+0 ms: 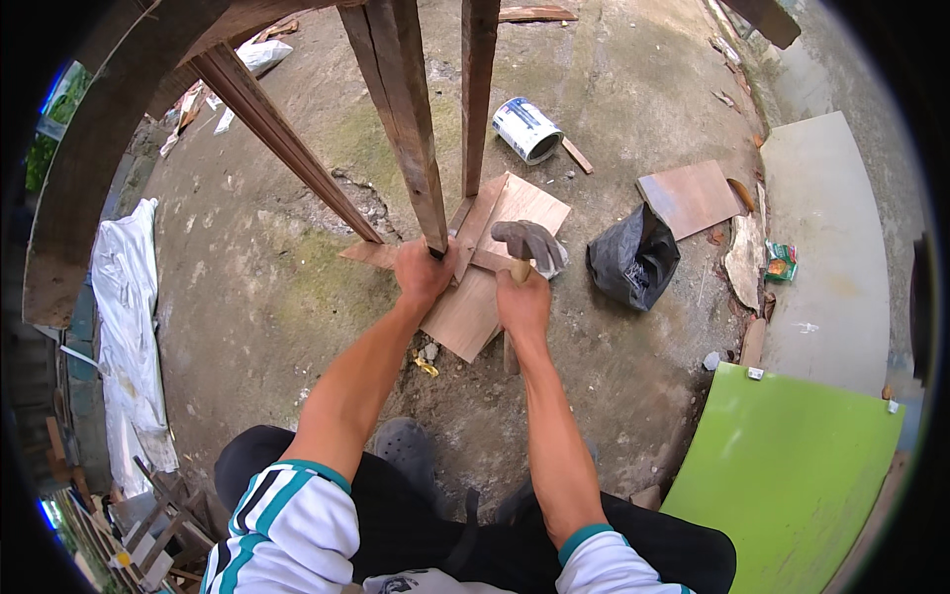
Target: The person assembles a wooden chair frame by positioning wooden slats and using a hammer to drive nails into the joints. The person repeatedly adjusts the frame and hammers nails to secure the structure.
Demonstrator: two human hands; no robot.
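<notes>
My left hand (426, 272) is closed around the lower end of an upright wooden post (401, 119). A small dark patch shows at its fingers; I cannot make out what it is. In my right hand (524, 302) is a hammer (520, 269), gripped by its wooden handle with the greyish head uppermost. The head is just above crossed wooden strips (482, 220), beside the post's foot. Beneath the strips lies a light brown board (465, 317) on the ground. Something whitish shows partly behind the hammer head.
More wooden legs (480, 89) (287, 144) stand close by, under a frame overhead. A tipped paint can (527, 129), a black bag (633, 259) and a plywood piece (690, 198) lie to the right. A green panel (787, 475) is at lower right; white sheeting (134, 337) lies left.
</notes>
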